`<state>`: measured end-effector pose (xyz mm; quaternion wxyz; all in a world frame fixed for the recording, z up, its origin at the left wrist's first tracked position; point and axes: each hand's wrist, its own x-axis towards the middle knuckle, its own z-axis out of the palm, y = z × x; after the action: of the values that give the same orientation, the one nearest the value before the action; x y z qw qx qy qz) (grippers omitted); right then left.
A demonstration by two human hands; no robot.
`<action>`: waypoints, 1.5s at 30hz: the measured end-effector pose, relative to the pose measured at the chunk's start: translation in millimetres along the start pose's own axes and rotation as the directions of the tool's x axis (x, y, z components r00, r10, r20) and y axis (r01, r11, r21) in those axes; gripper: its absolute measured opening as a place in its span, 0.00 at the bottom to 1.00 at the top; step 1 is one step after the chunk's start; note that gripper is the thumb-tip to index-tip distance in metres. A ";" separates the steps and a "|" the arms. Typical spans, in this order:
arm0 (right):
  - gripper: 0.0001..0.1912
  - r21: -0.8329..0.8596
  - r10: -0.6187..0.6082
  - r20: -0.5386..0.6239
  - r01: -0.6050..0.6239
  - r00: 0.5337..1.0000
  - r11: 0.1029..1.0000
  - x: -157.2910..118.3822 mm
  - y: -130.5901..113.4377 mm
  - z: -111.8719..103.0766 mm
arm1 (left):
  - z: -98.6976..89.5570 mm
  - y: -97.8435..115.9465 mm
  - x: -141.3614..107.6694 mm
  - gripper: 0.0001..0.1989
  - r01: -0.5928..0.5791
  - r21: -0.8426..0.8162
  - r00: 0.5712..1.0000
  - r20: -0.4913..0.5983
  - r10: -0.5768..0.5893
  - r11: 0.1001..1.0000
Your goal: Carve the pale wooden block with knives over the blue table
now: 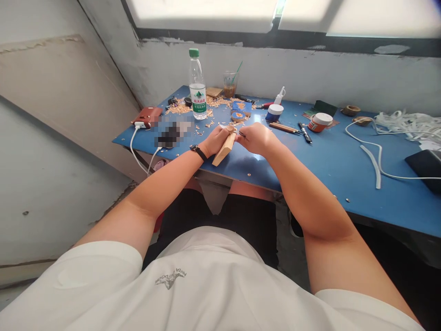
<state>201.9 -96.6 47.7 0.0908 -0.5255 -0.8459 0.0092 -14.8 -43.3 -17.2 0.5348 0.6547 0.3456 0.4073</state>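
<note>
My left hand (217,140), with a black watch on its wrist, grips a pale wooden block (223,155) above the front part of the blue table. The block slants, its lower end pointing towards me. Close on its right, my right hand (257,139) is closed around a thin dark tool (241,134). Only a short piece of that tool shows at the block's upper end; my fingers hide the rest, so its kind is unclear. Wood shavings (179,106) lie scattered beyond my hands.
Behind stand a water bottle (197,94) and a cup with a straw (230,85). To the right are a blue-white jar (274,112), wooden-handled tools (284,128), a pen (305,133), an orange jar (320,122) and a white cable (380,158). A brown case (149,117) sits left.
</note>
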 end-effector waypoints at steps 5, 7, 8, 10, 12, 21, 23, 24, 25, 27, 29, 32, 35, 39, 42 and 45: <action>0.36 -0.015 0.084 0.041 -0.083 0.996 0.996 2.7 1.4 -1.2 | -4.1 2.9 -0.8 0.33 -0.074 0.158 0.997 -0.019 0.078 0.985; 0.35 -0.025 0.091 0.045 -0.090 0.995 0.996 2.8 2.2 -3.3 | -3.4 3.2 -0.6 0.35 -0.096 0.166 0.995 -0.010 0.099 0.981; 0.34 -0.032 0.082 0.045 -0.081 0.996 0.996 2.3 2.4 -4.7 | -2.6 2.6 0.1 0.36 -0.099 0.163 0.995 -0.006 0.102 0.982; 0.30 -0.037 0.041 0.055 -0.039 0.998 0.999 0.0 2.3 -8.6 | -0.2 0.0 2.3 0.36 -0.088 0.159 0.996 -0.013 0.091 0.983; 0.28 -0.020 -0.014 0.080 0.016 0.997 1.000 -3.6 1.8 -13.2 | 2.3 -3.3 5.1 0.35 -0.054 0.162 0.997 -0.038 0.060 0.985; 0.29 0.001 -0.057 0.131 0.058 0.990 0.998 -6.3 3.5 -16.6 | 0.6 8.9 -3.0 0.21 -0.122 0.223 0.992 0.056 0.113 0.967; 0.29 -0.008 -0.043 0.109 0.044 0.993 0.999 -3.1 3.2 -13.1 | -1.1 9.9 -3.8 0.22 -0.112 0.211 0.993 0.055 0.103 0.971; 0.30 -0.016 -0.032 0.097 0.033 0.995 0.999 -1.7 2.7 -11.3 | -1.9 8.9 -3.0 0.23 -0.104 0.199 0.994 0.047 0.097 0.975; 0.30 -0.024 -0.018 0.085 0.021 0.996 0.999 -0.7 2.1 -9.8 | -2.8 7.0 -1.6 0.25 -0.099 0.189 0.995 0.039 0.093 0.977; 0.32 -0.038 0.010 0.064 -0.007 0.998 0.999 0.3 0.5 -7.4 | -4.6 2.3 2.0 0.26 -0.101 0.191 0.995 0.026 0.098 0.976; 0.34 -0.045 0.035 0.049 -0.033 0.998 0.998 0.2 -1.1 -5.9 | -5.7 -1.3 4.8 0.27 -0.107 0.208 0.994 0.011 0.107 0.972; 0.37 -0.053 0.080 0.043 -0.078 0.996 0.996 -0.2 -2.9 -5.4 | -5.9 -1.6 5.1 0.29 -0.094 0.211 0.995 -0.024 0.102 0.973; 0.42 -0.054 0.160 0.087 -0.155 0.983 0.986 -0.1 -2.8 -8.0 | -4.9 1.0 2.7 0.29 -0.094 0.198 0.993 -0.049 0.106 0.976; 0.38 -0.028 0.144 0.129 -0.142 0.981 0.990 -3.6 -1.8 -16.8 | -1.2 -2.1 4.3 0.34 -0.069 0.164 0.994 -0.077 0.083 0.984; 0.31 0.036 0.047 0.167 -0.054 0.985 0.998 -9.4 -2.3 -23.9 | 3.1 -9.2 9.6 0.39 -0.020 0.109 0.996 -0.084 0.029 0.994; 0.30 0.116 -0.032 0.185 0.010 0.982 0.993 -14.1 -2.7 -27.2 | 5.2 -11.3 11.6 0.41 -0.010 0.094 0.998 -0.055 0.015 0.996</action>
<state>210.1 -112.6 72.7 0.0410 -0.5074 -0.8542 0.1059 -5.3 -33.0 -26.8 0.4911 0.6697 0.3750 0.4119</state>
